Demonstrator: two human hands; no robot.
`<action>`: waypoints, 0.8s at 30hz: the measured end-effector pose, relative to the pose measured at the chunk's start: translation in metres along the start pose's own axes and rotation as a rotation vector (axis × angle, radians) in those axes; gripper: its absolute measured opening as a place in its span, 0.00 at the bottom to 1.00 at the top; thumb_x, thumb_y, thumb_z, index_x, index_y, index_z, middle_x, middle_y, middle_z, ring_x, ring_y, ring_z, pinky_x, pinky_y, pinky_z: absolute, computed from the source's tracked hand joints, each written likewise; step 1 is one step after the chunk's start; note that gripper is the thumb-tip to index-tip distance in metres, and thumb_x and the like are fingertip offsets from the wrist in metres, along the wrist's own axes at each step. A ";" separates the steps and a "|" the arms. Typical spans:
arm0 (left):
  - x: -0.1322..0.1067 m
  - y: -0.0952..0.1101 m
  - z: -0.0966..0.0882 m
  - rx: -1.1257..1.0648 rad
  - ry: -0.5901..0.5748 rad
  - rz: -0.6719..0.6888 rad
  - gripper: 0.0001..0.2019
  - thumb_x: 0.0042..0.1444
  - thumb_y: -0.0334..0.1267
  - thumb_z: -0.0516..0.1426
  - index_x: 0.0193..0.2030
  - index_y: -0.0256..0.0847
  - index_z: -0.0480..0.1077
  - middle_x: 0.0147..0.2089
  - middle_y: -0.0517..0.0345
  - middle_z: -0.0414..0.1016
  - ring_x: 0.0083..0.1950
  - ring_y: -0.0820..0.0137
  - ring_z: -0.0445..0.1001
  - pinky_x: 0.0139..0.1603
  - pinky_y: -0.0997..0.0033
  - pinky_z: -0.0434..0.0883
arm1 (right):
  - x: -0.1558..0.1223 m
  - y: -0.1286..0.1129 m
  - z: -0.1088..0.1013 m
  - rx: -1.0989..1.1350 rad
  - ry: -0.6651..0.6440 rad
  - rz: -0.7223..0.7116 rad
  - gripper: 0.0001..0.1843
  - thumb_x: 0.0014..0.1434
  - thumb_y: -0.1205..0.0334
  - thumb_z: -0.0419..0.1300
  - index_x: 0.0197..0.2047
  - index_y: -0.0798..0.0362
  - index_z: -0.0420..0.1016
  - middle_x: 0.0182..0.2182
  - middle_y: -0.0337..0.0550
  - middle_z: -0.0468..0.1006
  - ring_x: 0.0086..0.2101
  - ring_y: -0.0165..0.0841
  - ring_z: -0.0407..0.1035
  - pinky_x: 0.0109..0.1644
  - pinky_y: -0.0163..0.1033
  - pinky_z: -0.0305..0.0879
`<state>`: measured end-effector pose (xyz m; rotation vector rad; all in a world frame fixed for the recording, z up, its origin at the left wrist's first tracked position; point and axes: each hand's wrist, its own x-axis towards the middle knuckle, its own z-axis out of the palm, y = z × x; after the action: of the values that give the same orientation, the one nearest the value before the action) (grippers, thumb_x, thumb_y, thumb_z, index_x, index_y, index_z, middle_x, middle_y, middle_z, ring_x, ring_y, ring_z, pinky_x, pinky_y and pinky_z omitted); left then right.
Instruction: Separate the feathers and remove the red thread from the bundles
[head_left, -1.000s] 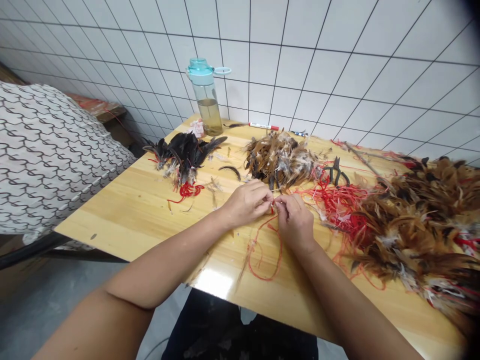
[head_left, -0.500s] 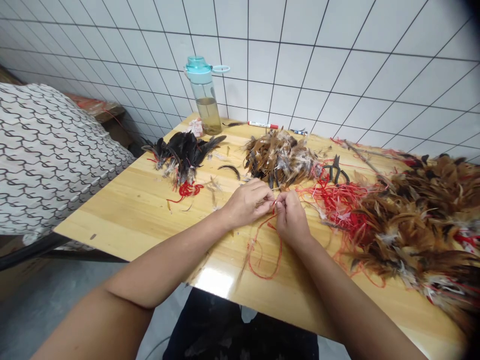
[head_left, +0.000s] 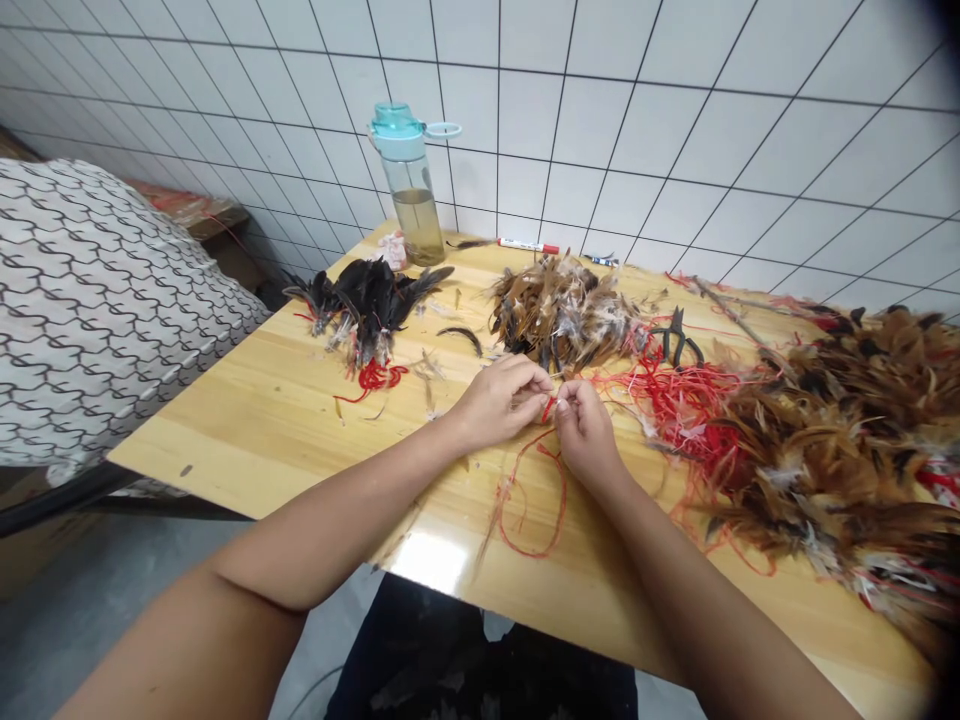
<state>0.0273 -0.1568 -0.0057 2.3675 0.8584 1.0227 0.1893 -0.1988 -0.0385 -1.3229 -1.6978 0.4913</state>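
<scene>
though blurred, probably looped red cord (head_left: 562,508)

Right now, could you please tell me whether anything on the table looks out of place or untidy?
Mildly: a single dark feather lies apart between the black feather bundle and the brown pile, and the red thread near the pliers looks tangled. The bottle stands upright.
</scene>
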 end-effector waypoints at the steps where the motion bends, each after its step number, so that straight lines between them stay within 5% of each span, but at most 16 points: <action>1: 0.000 -0.001 -0.001 0.027 0.007 0.045 0.05 0.57 0.31 0.54 0.38 0.38 0.71 0.37 0.54 0.75 0.41 0.69 0.70 0.45 0.67 0.66 | 0.000 -0.001 -0.001 -0.035 0.010 -0.017 0.03 0.61 0.64 0.47 0.34 0.49 0.59 0.28 0.40 0.65 0.30 0.33 0.60 0.33 0.39 0.58; 7: -0.001 -0.002 -0.003 0.185 0.001 0.200 0.06 0.60 0.33 0.52 0.37 0.38 0.70 0.37 0.53 0.74 0.40 0.68 0.68 0.45 0.65 0.66 | -0.001 -0.008 -0.004 -0.280 -0.023 -0.042 0.05 0.62 0.65 0.46 0.34 0.51 0.59 0.33 0.45 0.65 0.33 0.36 0.62 0.35 0.41 0.57; 15: -0.002 -0.003 -0.002 0.413 -0.016 0.311 0.08 0.61 0.33 0.50 0.35 0.38 0.71 0.35 0.53 0.73 0.40 0.67 0.65 0.44 0.65 0.65 | -0.003 -0.015 -0.006 -0.548 -0.126 -0.006 0.07 0.62 0.67 0.45 0.39 0.52 0.62 0.35 0.46 0.65 0.27 0.34 0.56 0.27 0.39 0.45; 24: -0.003 -0.001 0.002 0.322 0.004 0.185 0.08 0.60 0.33 0.51 0.31 0.40 0.69 0.32 0.54 0.72 0.37 0.68 0.66 0.44 0.64 0.64 | -0.002 -0.009 -0.001 -0.328 -0.011 -0.024 0.03 0.61 0.66 0.47 0.35 0.50 0.59 0.33 0.45 0.64 0.32 0.36 0.59 0.31 0.40 0.52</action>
<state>0.0272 -0.1581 -0.0092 2.7588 0.8744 1.0235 0.1856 -0.2041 -0.0322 -1.5293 -1.8572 0.2104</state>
